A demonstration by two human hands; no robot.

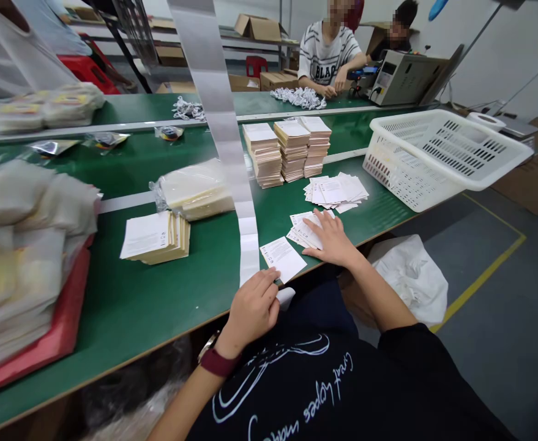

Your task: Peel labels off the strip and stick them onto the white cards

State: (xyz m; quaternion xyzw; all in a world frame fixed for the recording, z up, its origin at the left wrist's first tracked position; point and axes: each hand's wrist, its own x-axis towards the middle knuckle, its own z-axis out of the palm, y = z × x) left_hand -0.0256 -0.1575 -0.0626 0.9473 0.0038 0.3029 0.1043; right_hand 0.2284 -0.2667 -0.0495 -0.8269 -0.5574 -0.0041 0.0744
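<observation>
Well, cards (283, 260) on green assembly-line bench (126, 312), grey floor (489, 324) alongside.

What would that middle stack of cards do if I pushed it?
The middle stack would probably shear and topple, not slide whole: its cards look unbound and slightly offset, and it stands tall for its base. Each card looks thin.

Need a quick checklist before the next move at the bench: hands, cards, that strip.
1. Right hand flat on the fanned white cards: ok.
2. Single white card lying flat near the bench edge: ok.
3. Left hand grip on the small white item: cannot tell, fingers partly hide it.
4. Pale strip hanging clear of the left hand: not ok, its lower end sits right beside it.
5. Card stacks standing, none toppled: ok.
</observation>
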